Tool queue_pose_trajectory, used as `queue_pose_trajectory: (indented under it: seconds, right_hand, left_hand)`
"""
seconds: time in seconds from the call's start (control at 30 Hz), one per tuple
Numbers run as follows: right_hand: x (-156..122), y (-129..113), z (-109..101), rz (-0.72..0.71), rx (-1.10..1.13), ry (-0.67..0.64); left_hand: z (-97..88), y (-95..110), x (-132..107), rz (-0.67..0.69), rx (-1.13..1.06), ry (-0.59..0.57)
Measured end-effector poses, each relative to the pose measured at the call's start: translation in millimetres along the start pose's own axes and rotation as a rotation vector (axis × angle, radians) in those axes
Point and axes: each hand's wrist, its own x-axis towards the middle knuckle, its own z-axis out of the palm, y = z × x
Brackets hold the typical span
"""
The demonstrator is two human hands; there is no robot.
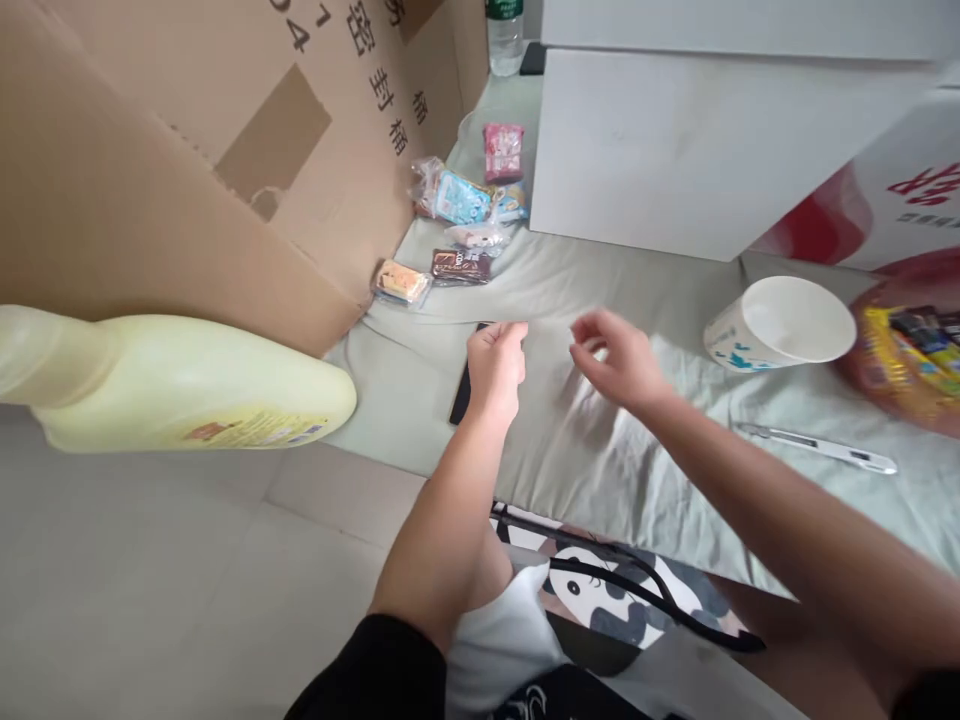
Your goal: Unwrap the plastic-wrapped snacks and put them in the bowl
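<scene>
My left hand (pixel 495 370) is closed, its thumb and fingers pinched together above the cloth. What it holds, if anything, is too small to make out. Partly under it lies a flat dark object (pixel 460 398), perhaps a phone. A short gap to the right, my right hand (pixel 613 358) has its fingers curled in toward the thumb, slightly blurred; I cannot make out anything in them. Beyond the hands lie a dark brown wrapped snack (pixel 461 267), a pale wrapped biscuit (pixel 403 283), a blue packet (pixel 463 198) and a pink packet (pixel 503 152).
A paper cup (pixel 739 330) stands right, near a white utility knife (pixel 821 447) and a reddish bowl (pixel 866 385) of wrapped snacks. Cardboard (pixel 187 170) rises left behind a large yellow bottle (pixel 202 385). A white box (pixel 645 150) and a water bottle (pixel 505 45) stand behind.
</scene>
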Motion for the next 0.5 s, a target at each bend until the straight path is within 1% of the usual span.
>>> queue_pose_trajectory:
  seconds: [0.07,0.17,0.2,0.27,0.33,0.37,0.43,0.5]
  right_hand:
    - [59,-13,30,-0.105,-0.113,-0.017]
    - [138,-29,73,-0.19,-0.273,-0.036]
    - [158,-32,85,-0.192,-0.328,-0.066]
    - [183,-35,100,-0.125,-0.41,-0.143]
    - [191,-32,103,-0.036,-0.423,-0.186]
    - [189,-29,101,-0.003,-0.398,-0.174]
    - [176,-20,88,0.02,-0.311,-0.096]
    - [153,-10,67,0.02,-0.196,0.014]
  left_hand:
    - [-8.9,7,7,-0.002,-0.063,0.047]
    - [-15.1,16,13,0.007,-0.075,0.038]
    - [-16.4,18,14,0.002,-0.073,0.033]
    - [-19.1,20,14,-0.013,-0.071,0.025]
    - [-21.1,20,15,-0.022,-0.074,0.016]
    - [-21.5,19,15,-0.02,-0.077,0.011]
    - [-20.4,17,16,-0.01,-0.084,0.005]
    - [-16.6,14,17,-0.01,-0.077,-0.004]
